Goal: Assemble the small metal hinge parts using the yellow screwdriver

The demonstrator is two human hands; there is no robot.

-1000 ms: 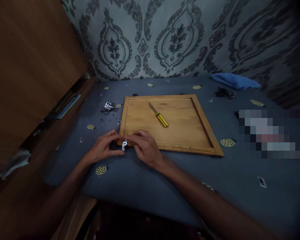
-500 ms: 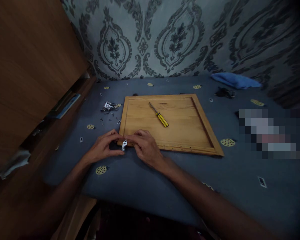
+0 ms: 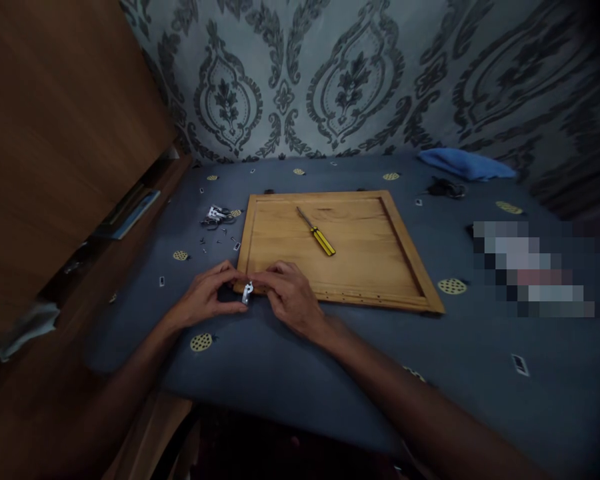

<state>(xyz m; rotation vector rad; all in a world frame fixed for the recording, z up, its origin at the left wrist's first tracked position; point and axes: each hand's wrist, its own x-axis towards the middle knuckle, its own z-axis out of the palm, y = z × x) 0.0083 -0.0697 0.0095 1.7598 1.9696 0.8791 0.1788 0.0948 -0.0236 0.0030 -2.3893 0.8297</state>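
Fingers [image 3: 226, 273] of left hand [image 3: 205, 301] and right hand [image 3: 293, 301] pinch the metal hinge [image 3: 247, 292].

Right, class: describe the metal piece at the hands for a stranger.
Find the wooden panel on the blue cloth. At its near-left corner, left hand and right hand pinch a metal bracket. It shines silver, unlike the dark screws behind.

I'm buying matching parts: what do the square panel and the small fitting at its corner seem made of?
The panel looks like wood, honey-coloured with visible grain, perhaps varnished. The fitting, pinched between left hand and right hand, looks like shiny silvery metal.
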